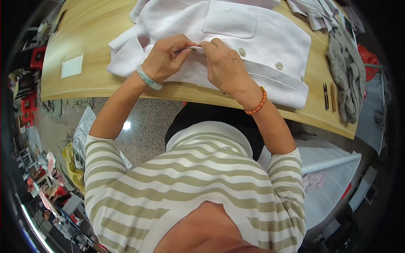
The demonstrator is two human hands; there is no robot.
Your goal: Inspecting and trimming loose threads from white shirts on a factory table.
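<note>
Both my left hand (165, 58) and right hand (224, 65) pinch the white shirt (253, 38) placket edge, fingers closed; buttons beside them look fastened, this spot remains.

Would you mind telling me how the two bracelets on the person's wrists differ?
The pale green smooth bangle sits on the left wrist; the orange beaded bracelet sits on the right. The bangle is one solid ring, while the beaded bracelet is a string of small round beads. Both wrists lead to hands, left hand and right hand, pinching the white buttoned shirt.
</note>
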